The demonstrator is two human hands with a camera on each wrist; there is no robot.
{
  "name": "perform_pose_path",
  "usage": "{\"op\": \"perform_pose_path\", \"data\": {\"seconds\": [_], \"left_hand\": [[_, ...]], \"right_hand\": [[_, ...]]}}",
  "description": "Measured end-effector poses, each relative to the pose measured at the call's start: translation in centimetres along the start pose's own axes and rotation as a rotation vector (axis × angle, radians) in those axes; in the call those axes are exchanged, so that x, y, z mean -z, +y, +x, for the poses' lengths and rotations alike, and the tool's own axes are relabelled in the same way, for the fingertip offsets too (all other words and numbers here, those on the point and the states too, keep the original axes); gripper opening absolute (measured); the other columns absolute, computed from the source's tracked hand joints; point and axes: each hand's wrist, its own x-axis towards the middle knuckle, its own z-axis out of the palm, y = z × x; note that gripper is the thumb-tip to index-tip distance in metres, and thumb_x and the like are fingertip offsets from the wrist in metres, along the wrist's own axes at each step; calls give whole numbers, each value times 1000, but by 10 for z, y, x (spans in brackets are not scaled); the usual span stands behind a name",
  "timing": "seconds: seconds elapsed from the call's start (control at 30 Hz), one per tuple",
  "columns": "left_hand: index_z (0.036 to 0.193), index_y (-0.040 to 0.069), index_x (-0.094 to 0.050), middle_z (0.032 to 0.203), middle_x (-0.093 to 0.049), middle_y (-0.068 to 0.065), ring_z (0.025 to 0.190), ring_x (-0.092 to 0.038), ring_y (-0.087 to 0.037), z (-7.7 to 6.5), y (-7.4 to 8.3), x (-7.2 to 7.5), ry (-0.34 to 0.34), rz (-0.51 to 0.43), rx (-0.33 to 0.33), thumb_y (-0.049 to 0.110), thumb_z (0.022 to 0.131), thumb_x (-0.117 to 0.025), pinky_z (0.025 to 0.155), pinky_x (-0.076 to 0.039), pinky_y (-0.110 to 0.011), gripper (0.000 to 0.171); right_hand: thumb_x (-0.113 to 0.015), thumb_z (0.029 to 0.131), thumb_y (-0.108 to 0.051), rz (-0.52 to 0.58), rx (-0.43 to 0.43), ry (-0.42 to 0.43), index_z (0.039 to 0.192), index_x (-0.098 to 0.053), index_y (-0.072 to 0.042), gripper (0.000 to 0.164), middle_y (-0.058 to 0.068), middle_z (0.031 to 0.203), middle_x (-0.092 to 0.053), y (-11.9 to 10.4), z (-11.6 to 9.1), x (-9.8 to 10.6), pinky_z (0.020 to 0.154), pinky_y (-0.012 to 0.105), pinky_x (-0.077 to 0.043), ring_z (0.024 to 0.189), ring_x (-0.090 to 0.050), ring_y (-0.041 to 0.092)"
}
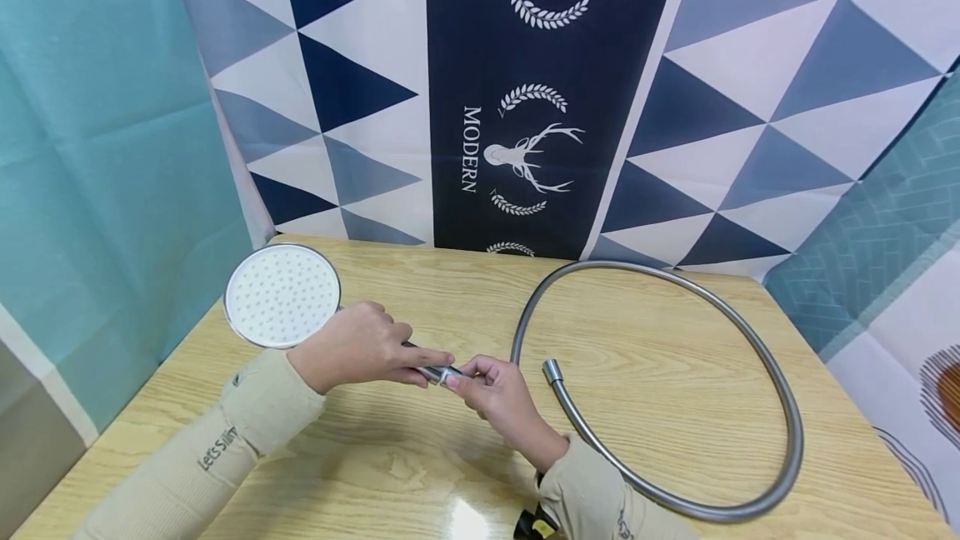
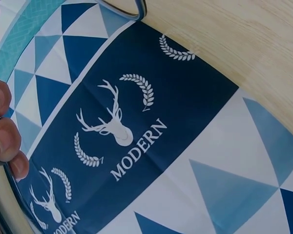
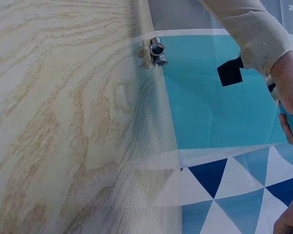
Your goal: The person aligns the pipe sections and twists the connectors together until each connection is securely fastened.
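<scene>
A round shower head (image 1: 282,296) with a white nozzle face and chrome rim is held up at the left of the head view. My left hand (image 1: 360,348) grips its chrome handle, which points right. At the handle's lower tip, the thumb and fingers of my right hand (image 1: 501,400) pinch the hose end, mostly covered by those fingers. The grey metal shower hose (image 1: 787,423) loops over the table on the right. Its other end, a chrome connector (image 1: 552,371), lies free beside the right hand. Some left fingers (image 2: 5,139) show at the left wrist view's edge.
A small chrome fitting (image 3: 157,51) with round openings stands on the wooden table (image 1: 420,473) in the right wrist view. Patterned cloth (image 1: 360,65) hangs behind the table, and teal cloth (image 1: 112,148) borders its left side.
</scene>
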Motion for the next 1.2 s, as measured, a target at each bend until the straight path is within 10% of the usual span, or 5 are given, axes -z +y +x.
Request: {"op": "perform_pose_path", "data": {"seconds": [0.4,0.63,0.93,1.2], "left_hand": [[112,34,-67,50,-39,7,39,-21,-6,-3,1,2,-27,-10,3,54,83,-66,39,-22,-17,35],[113,34,-67,51,-39,8,38,-24,-6,-7,0,6,-41,-13,17,54,83,-65,37,-25,-19,36],[113,33,-67,52,-41,7,39,-23,-6,-3,0,10,-57,-12,15,53,86,-63,38,-24,-18,34],[113,33,-67,52,-41,7,39,-23,-6,-1,2,10,-55,-10,8,53,86,-63,38,-24,-18,34]], "right_hand": [[-54,95,-3,28,-30,-94,89,-52,20,24,-4,53,-38,-2,2,-1,43,18,-23,45,-30,3],[-70,87,-8,-71,-85,-35,114,-53,3,34,1,62,-57,-2,0,-6,46,19,-30,47,-37,4],[-69,78,12,17,146,58,93,-57,14,20,29,91,-65,4,-3,-9,61,16,-49,71,-63,3],[-71,80,7,-34,93,87,97,-60,14,21,26,87,-67,2,-6,-8,55,15,-44,63,-58,2]]}}
